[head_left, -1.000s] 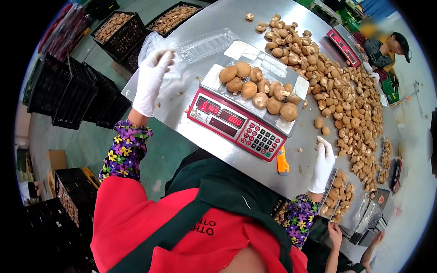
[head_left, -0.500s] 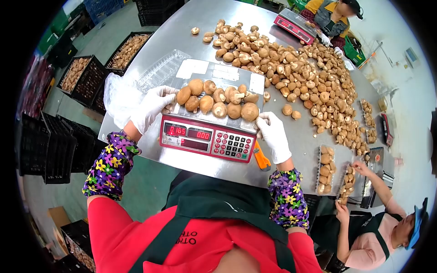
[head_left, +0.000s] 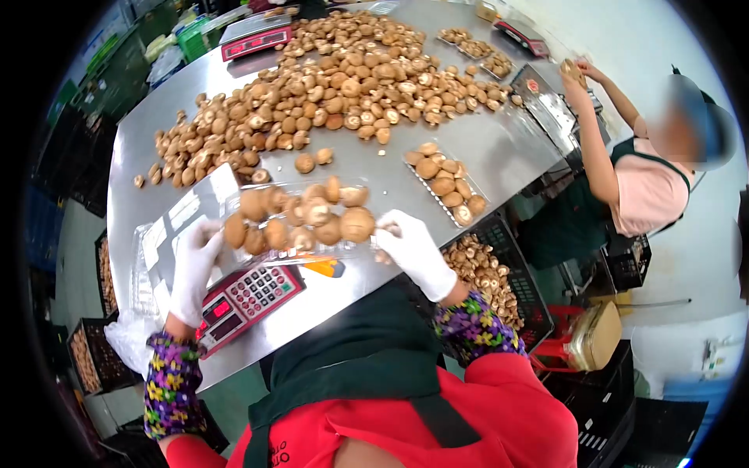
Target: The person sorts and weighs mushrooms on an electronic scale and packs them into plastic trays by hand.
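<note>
Both my hands wear white gloves. Between them a clear plastic tray of brown mushrooms [head_left: 300, 218] is held up off the scale. My left hand [head_left: 197, 261] is closed on the tray's left end, over the scale's plate. At its right end my right hand [head_left: 409, 248] pinches the edge. Beneath and to the left lies the red scale [head_left: 251, 300] with its keypad and lit digits, partly hidden by the tray. An orange cutter [head_left: 326, 267] rests on the table just below the tray.
A large mushroom pile [head_left: 335, 93] covers the far part of the metal table [head_left: 359, 300]. One filled tray [head_left: 446, 184] lies to the right. A crate of mushrooms [head_left: 485, 273] stands by the table's edge. At the right a co-worker [head_left: 616, 171] holds something brown. Another scale [head_left: 256, 39] is behind.
The mushroom tray has been lifted off the scale and moved right, with both hands on its ends. The view has swung to the right, showing more of the co-worker's side.
</note>
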Motion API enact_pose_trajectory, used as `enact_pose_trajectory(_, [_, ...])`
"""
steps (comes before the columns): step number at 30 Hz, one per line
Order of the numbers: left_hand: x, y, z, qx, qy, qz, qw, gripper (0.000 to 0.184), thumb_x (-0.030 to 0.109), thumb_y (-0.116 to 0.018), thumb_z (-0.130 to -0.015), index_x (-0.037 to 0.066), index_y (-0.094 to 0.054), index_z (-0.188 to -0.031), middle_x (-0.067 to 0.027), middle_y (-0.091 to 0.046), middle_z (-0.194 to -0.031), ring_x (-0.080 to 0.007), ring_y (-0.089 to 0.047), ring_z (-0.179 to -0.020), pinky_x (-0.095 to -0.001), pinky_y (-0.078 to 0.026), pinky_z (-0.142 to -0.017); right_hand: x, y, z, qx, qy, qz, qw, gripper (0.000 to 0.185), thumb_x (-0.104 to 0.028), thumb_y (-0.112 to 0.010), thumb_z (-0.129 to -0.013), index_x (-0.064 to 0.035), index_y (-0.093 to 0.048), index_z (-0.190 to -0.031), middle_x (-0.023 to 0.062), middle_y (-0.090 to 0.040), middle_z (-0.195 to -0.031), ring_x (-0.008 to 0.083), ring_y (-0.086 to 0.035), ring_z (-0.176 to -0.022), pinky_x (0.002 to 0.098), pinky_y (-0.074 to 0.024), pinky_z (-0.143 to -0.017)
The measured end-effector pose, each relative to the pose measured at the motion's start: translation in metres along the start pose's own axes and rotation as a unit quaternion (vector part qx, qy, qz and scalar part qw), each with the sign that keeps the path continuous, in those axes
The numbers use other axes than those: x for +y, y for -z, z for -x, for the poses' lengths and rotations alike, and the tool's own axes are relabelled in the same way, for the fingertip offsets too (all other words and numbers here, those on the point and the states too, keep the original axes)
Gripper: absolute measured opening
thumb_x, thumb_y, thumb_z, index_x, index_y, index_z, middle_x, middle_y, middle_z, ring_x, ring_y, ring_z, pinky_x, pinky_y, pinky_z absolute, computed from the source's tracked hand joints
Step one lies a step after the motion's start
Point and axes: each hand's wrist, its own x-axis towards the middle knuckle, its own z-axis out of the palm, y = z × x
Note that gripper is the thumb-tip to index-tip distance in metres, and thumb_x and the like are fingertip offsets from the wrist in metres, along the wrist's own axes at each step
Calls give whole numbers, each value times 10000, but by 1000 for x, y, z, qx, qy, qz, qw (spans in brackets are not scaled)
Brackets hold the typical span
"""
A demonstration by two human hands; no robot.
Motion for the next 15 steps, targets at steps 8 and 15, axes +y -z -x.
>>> enact_pose_trajectory(8, [11,-193,-125,-151,-177,-140,962,97,79,-618,-863,26,-661,-931,-100,-687,-843,-201,-655,-767,-313,-519,-724,83,70,50,225,-108,-120,961,66,-72,-556,-937,-23,-520,-962,58,-627,-805,132,-655,-648,229,-508,-561])
enact_pose_trajectory(15, [5,-277,-174,-205,-195,-210,936,115,59,-612,-867,1,-667,-950,-90,-690,-822,-139,-632,-770,-295,-516,-715,122,81,48,274,-112,-237,925,94,-52,-538,-944,-35,-481,-1017,67,-606,-859,173,-686,-685,233,-533,-566])
